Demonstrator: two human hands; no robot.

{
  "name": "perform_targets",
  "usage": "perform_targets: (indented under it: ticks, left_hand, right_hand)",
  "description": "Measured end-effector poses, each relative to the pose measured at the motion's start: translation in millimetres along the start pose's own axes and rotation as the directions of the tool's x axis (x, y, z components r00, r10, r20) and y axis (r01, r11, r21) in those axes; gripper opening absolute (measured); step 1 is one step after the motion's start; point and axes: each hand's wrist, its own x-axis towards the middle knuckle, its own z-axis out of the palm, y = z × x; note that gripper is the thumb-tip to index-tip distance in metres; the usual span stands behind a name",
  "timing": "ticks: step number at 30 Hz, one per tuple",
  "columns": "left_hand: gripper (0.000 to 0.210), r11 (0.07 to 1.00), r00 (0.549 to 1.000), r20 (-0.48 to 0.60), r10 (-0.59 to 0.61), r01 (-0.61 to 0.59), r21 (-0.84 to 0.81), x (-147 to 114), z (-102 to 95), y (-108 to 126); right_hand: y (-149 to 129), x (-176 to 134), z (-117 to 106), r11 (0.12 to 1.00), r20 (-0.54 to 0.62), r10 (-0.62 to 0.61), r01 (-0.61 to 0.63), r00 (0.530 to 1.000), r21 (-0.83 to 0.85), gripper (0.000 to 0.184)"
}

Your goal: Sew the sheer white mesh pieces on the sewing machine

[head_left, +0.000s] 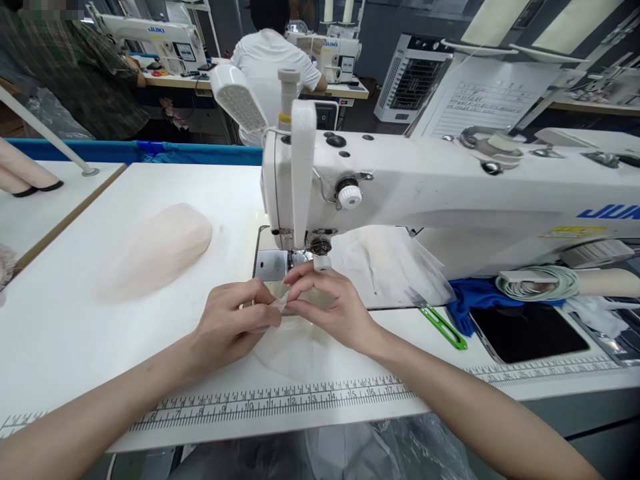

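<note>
A small piece of thin, whitish sheer fabric [281,302] is pinched between my two hands, just in front of the sewing machine's needle area. My left hand [235,323] is closed on its left side, fingers curled. From the right, my right hand [337,303] grips the same fabric between thumb and fingertips. The white sewing machine [415,180] stands over them, its presser foot [291,260] right behind my fingers. How far the fabric reaches under my hands is hard to see. A pale pink sheer fabric piece [173,243] lies on the table to the left.
Right of my hands lie a white fabric stack [395,267], green-handled thread snips [443,327], a blue cloth [463,303], a phone [530,331] and a coil of pale cord [537,283]. A ruler strip [280,402] runs along the table's front edge. Two people sit at machines beyond.
</note>
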Motion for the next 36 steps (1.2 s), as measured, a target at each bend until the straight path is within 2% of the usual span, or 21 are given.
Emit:
perform_targets:
  ticks: [9,12,14,16,19,21,23,25,27,28,30,32,34,36]
  left_hand:
    - [0.025,0.998,0.998,-0.038,-0.057,0.057,-0.006,-3,-0.9,-4]
    - [0.025,0.997,0.997,-0.037,-0.069,0.068,-0.036,-1,-2.6,-3]
    - [0.026,0.994,0.996,-0.032,-0.086,0.083,-0.069,1,-3.6,-3]
    - [0.026,0.988,0.993,-0.028,-0.117,0.113,-0.101,2,-3.8,-4]
    - [0.021,0.973,0.982,-0.016,-0.19,0.186,-0.14,1,-2.2,-3]
    - [0.013,0.943,0.955,0.016,-0.297,0.296,-0.151,0,-0.7,-1]
    - [0.005,0.892,0.906,0.075,-0.416,0.423,-0.161,-1,-0.2,2]
    - [0.009,0.853,0.867,0.137,-0.48,0.497,-0.159,0,-1.7,6]
    - [0.014,0.846,0.851,0.177,-0.494,0.518,-0.129,3,-6.0,8]
    - [0.014,0.848,0.845,0.198,-0.497,0.521,-0.093,6,-9.7,8]
    - [0.012,0.857,0.831,0.251,-0.497,0.515,-0.009,11,-20.9,6]
    - [0.008,0.866,0.82,0.291,-0.492,0.494,0.074,12,-37.1,3]
    - [0.002,0.883,0.85,0.242,-0.468,0.442,0.158,8,-56.5,5]
    - [0.006,0.899,0.91,0.121,-0.397,0.359,0.25,-4,-75.2,17]
  right_hand:
    - [-3,4,-6,0.968,-0.036,0.108,-0.096,0.994,0.232,0.011]
    - [-1,3,-6,0.958,-0.1,0.171,-0.141,0.98,0.249,0.005]
    - [1,2,-6,0.979,-0.166,0.151,-0.124,0.974,0.163,0.009]
    - [1,-1,-7,1.0,-0.198,0.014,-0.011,0.98,0.02,0.016]
    - [1,-5,-7,0.959,-0.134,-0.199,0.165,0.971,-0.231,0.024]
    - [1,-7,-4,0.897,-0.068,-0.214,0.169,0.974,-0.407,0.04]
    - [1,-8,0,0.832,-0.027,-0.196,0.151,0.98,-0.534,0.051]
    - [-2,-9,4,0.799,-0.005,-0.221,0.178,0.975,-0.575,0.039]
    - [-8,-8,6,0.814,0.007,-0.251,0.215,0.968,-0.54,0.018]
    - [-12,-7,6,0.836,0.01,-0.245,0.217,0.969,-0.504,0.015]
    - [-22,-6,4,0.882,0.027,-0.17,0.164,0.985,-0.441,0.017]
    - [-33,-4,1,0.907,0.059,-0.035,0.057,0.998,-0.418,0.017]
    - [-44,-3,1,0.913,0.072,0.112,-0.073,0.991,-0.402,0.019]
    - [-53,-3,3,0.935,0.061,0.228,-0.202,0.972,-0.291,0.021]
